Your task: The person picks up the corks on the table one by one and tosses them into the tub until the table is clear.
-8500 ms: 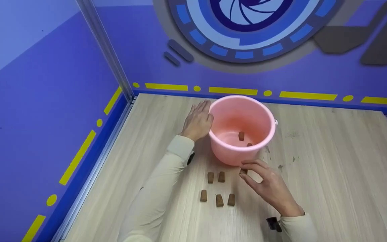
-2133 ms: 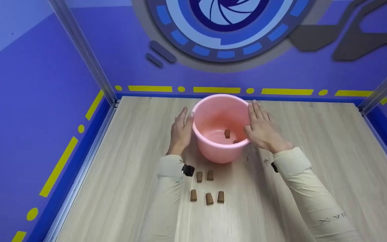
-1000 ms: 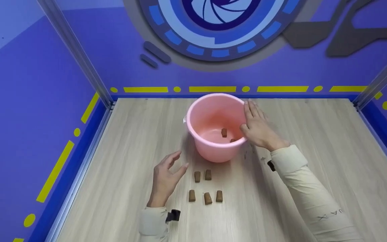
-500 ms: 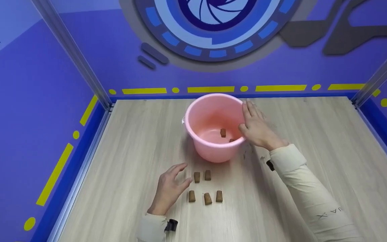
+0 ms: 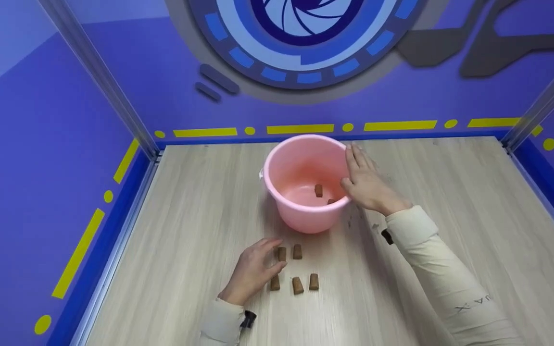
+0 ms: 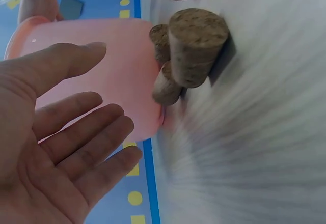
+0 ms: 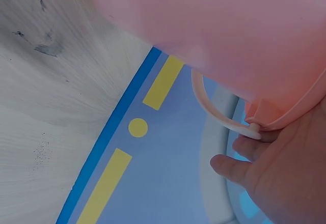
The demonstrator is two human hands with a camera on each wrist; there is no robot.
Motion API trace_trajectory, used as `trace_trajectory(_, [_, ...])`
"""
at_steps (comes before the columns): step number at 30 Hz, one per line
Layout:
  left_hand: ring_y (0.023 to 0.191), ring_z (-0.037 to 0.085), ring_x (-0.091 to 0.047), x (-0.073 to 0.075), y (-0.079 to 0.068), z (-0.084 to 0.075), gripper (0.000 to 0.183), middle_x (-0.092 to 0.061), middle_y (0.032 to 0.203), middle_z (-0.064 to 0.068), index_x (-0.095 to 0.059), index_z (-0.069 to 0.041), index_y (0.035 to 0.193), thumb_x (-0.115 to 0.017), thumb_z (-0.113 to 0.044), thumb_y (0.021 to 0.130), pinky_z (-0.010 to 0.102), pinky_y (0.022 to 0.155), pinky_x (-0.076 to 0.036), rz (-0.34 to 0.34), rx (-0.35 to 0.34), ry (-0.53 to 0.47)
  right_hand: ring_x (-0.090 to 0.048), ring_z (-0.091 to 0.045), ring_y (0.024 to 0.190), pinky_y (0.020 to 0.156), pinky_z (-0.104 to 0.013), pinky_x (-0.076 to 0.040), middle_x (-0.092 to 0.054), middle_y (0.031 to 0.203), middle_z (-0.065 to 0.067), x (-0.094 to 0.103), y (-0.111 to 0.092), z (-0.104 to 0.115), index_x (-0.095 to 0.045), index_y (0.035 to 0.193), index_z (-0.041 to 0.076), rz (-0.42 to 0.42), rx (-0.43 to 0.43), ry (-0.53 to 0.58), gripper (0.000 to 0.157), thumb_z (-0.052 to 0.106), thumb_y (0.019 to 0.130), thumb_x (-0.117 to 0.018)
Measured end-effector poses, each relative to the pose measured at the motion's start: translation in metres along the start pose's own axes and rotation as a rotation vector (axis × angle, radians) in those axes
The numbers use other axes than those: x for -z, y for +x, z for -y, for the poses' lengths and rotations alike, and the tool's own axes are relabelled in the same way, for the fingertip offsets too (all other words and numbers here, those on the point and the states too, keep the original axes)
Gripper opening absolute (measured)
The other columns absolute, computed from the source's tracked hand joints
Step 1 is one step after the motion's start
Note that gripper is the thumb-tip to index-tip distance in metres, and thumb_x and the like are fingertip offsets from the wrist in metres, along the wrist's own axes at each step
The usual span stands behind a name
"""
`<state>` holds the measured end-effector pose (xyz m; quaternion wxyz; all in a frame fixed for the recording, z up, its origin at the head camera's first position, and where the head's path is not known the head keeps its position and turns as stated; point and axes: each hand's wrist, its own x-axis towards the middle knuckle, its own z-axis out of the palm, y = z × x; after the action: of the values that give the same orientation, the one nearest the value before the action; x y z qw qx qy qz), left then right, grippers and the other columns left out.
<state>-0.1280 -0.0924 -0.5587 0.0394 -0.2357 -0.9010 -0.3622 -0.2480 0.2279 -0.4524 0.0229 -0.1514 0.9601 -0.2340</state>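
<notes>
A pink bucket (image 5: 306,218) stands upright on the table with brown cork stoppers (image 5: 319,191) inside. My right hand (image 5: 371,185) holds its right rim, thumb over the edge and fingers along the outer wall. In the right wrist view the fingertips (image 7: 229,167) lie by the handle joint. My left hand (image 5: 253,269) is low in front of the bucket, thumb and fingers apart around the left corks (image 5: 282,253). In the left wrist view its palm is bare, and a tapered cork (image 6: 197,48) stands beyond the thumb (image 6: 76,63).
More corks (image 5: 314,281) stand in two loose rows on the wood-grain table (image 5: 185,230) before the bucket. The bucket's pale handle (image 7: 214,113) hangs at the back. Blue-purple panels (image 5: 238,110) close off the rear and sides.
My right hand has let go of a cork and moved to the bucket's right rim. My left hand has left the left rim and come down and right to the corks.
</notes>
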Motion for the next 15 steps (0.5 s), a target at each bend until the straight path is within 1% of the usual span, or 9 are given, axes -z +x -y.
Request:
trace_trajectory(2, [0.120,0.032,-0.068,-0.002,0.000,0.000,0.045,-0.071,0.129,0.013,-0.070,0.002,0.131,-0.085,-0.010,0.090,0.045,0.104,-0.055,0.005,-0.014,0.023,0.003,-0.041,0.162,0.130,-0.056,-0.005,0.003,0.175,-0.026,0.000,0.000,0.000,-0.003,0.166,-0.008,-0.001,0.000,-0.001,0.080,0.027,0.106,-0.042])
trace_trajectory(10, [0.122,0.030,-0.067,-0.011,-0.004,0.003,0.046,-0.070,0.132,0.012,-0.071,0.001,0.131,-0.087,-0.010,0.089,0.043,0.105,-0.054,0.060,-0.005,0.091,0.005,-0.041,0.162,0.130,-0.056,-0.003,0.005,0.175,-0.025,0.000,0.000,0.000,-0.002,0.166,-0.008,0.006,0.001,0.004,0.081,0.028,0.106,-0.043])
trace_trajectory(13, [0.120,0.029,-0.068,-0.013,-0.004,0.005,0.046,-0.071,0.130,0.011,-0.071,0.000,0.130,-0.087,-0.009,0.088,0.042,0.104,-0.055,0.057,-0.013,0.104,0.005,-0.041,0.162,0.130,-0.056,-0.003,0.005,0.175,-0.026,0.000,0.001,0.000,-0.002,0.166,-0.008,0.006,0.007,0.005,0.081,0.028,0.107,-0.043])
trace_trajectory(15, [0.117,0.028,-0.069,-0.014,-0.003,0.006,0.045,-0.071,0.127,0.010,-0.072,-0.001,0.129,-0.088,-0.007,0.087,0.041,0.102,-0.056,0.040,-0.023,0.108,0.005,-0.042,0.161,0.130,-0.056,-0.002,0.004,0.175,-0.026,0.000,0.001,0.000,-0.001,0.165,-0.009,0.003,0.013,0.007,0.081,0.028,0.107,-0.042])
